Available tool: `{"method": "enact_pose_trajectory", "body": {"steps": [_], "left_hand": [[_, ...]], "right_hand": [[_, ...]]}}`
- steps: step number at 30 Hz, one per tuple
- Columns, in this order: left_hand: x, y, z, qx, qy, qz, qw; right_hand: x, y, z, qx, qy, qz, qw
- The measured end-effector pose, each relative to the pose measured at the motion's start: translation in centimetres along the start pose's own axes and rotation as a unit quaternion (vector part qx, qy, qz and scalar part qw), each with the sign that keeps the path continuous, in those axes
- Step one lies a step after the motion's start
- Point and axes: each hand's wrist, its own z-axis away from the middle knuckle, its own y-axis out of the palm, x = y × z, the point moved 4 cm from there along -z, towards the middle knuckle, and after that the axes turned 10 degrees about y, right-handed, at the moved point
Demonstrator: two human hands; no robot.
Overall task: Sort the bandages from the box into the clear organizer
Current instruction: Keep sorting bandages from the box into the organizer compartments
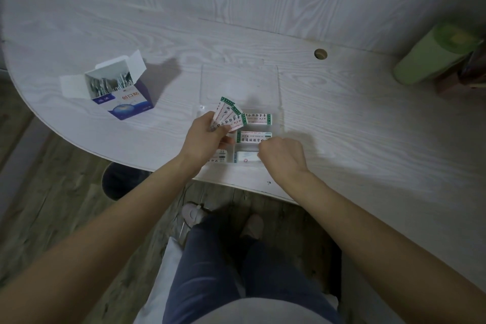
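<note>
I see a fan of white, green-edged wrapped bandages (228, 116) pinched in my left hand (207, 139), just above the clear plastic compartmented organizer (276, 102). My right hand (282, 158) is clenched over a near compartment; what it holds I cannot tell. The fan could slip and scatter across compartments. The blue-and-white open cardboard box (123, 92) sits well left on the pale wood-grain bench (368, 152).

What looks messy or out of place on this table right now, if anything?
Nothing looks spilled or damaged. The bandage box stands open, flaps splayed, left of the clear organizer. The left hand holds a fanned bunch of bandages; the right hand is at a near compartment.
</note>
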Motion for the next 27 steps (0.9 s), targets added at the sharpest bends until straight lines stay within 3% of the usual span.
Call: {"method": "enact_pose_trajectory", "body": {"steps": [14,27], "left_hand": [[0.0,-0.1,0.0,0.0,-0.004,0.006,1.0],[0.0,-0.5,0.0,0.0,0.001,0.016,1.0]], "right_hand": [[2.0,-0.2,-0.3,-0.031,-0.12,-0.003,0.992],[2.3,-0.1,-0.9,-0.001,-0.125,0.007,0.992]]}}
